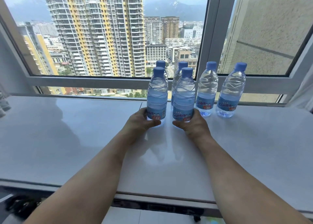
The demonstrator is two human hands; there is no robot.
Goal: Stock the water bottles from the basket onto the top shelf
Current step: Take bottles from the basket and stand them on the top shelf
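Six water bottles stand on the white top shelf [67, 130] by the window [105, 37]; basket is not in view, so how many are left to stock cannot be told.

Back row, against the window frame: four bottles. Back left bottle [161, 64] and back middle bottle [182, 66] are mostly hidden behind the front pair, only caps and upper shoulders show. Third bottle [206, 91] and far right bottle [231, 95] stand free, upright, near each other but apart.

Front row: two bottles, both upright, bases on the shelf or just at it, hard to say which. Front left bottle [157, 96] is held low at the label by the left hand [140, 122], thumb in front, grip closed around it. Front right bottle [183, 98] is held the same way by the right hand [194, 123], grip closed around the lower label. The two sit just beside each other with a narrow gap.

All bottles: clear plastic, blue caps on, blue labels, water-filled to the shoulder, look sealed.

Judgement: mid-task or late, the current pair is being set down as a second row in front of the back left pair. Left to do for this pair: release both. Room remains on the shelf to the left and in front of the right-hand bottles.
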